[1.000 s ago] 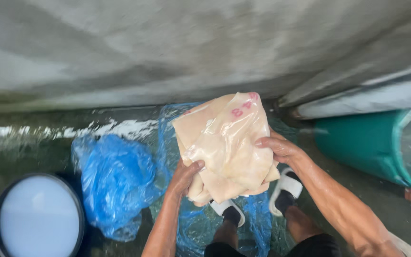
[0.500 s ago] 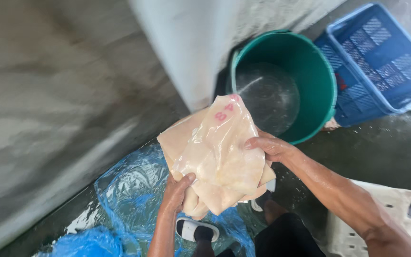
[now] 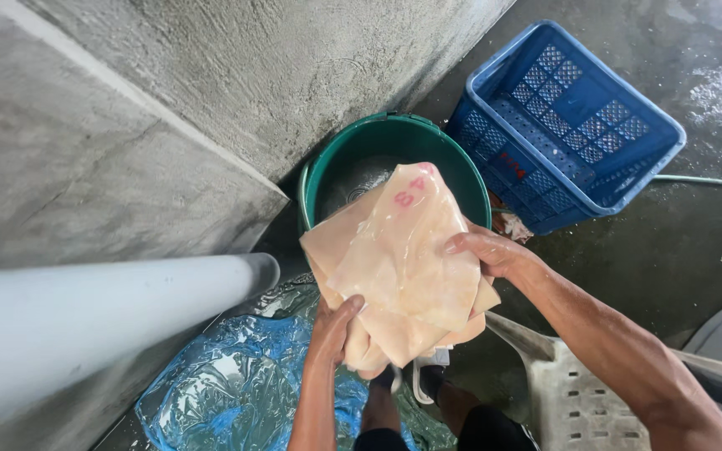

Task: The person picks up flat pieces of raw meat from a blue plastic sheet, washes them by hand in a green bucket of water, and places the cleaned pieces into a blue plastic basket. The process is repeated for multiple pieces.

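Both hands clamp a stack of pale, wet sheets (image 3: 399,267): the left hand (image 3: 336,321) pinches the bottom edge, the right hand (image 3: 486,250) closes over the side. By my guess the step is carrying the stack to the green bucket (image 3: 336,163), which it hangs just over; the next move calls for a steady lowering without letting layers slide. Glossy and limp, the sheets carry small pink marks. A blue crate (image 3: 570,125) sits beside the bucket.

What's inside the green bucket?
The green bucket shows something wet and shiny at its bottom, likely water. The pale sheets, held by the left hand and right hand, cover the bucket's near half.
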